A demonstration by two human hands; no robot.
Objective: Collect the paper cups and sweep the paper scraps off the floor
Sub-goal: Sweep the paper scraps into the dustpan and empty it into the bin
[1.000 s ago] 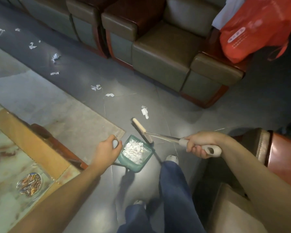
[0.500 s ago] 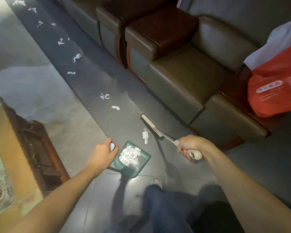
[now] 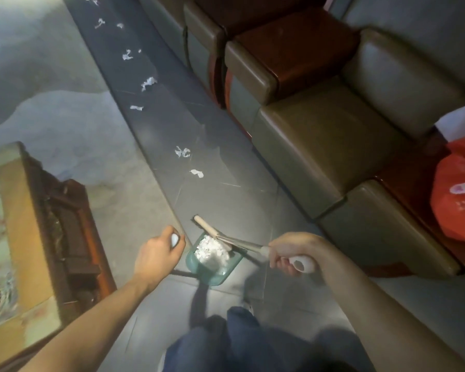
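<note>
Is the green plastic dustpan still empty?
No, the green plastic dustpan holds a heap of white paper scraps.

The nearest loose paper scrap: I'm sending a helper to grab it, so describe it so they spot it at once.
Follow the dark floor strip running along the front of the brown sofa. A trail of white scraps lies on it; the nearest loose paper scrap is the small flat one just beyond the green dustpan, closer than the crumpled scrap.

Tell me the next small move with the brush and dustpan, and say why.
Probably shift the dustpan forward toward the nearest scrap. The brush in the right hand rests at the pan's mouth, paper is already piled inside, and more scraps trail ahead. The left hand holds the pan's handle.
</note>
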